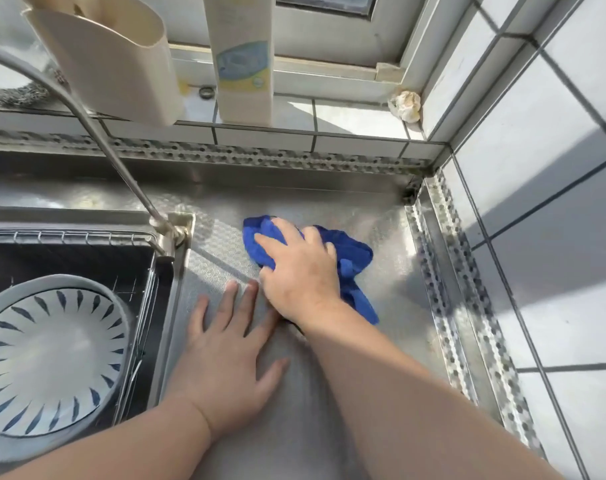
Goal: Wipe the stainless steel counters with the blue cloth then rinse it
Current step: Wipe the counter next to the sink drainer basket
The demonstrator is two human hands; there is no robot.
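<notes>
Head view: right hand presses the bunched blue cloth on the steel worktop, right of the sink; its grip curls over the cloth. Left hand lies flat, fingers spread, between sink and cloth. Wiping step; rinsing at the sink comes later.

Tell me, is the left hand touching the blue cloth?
Apart. In the head view the left hand lies flat on the counter, its fingertips stopping short of the cloth, which the right hand grips.

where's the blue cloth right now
In the head view the blue cloth lies bunched on the steel counter right of the sink, under the right hand.
</notes>
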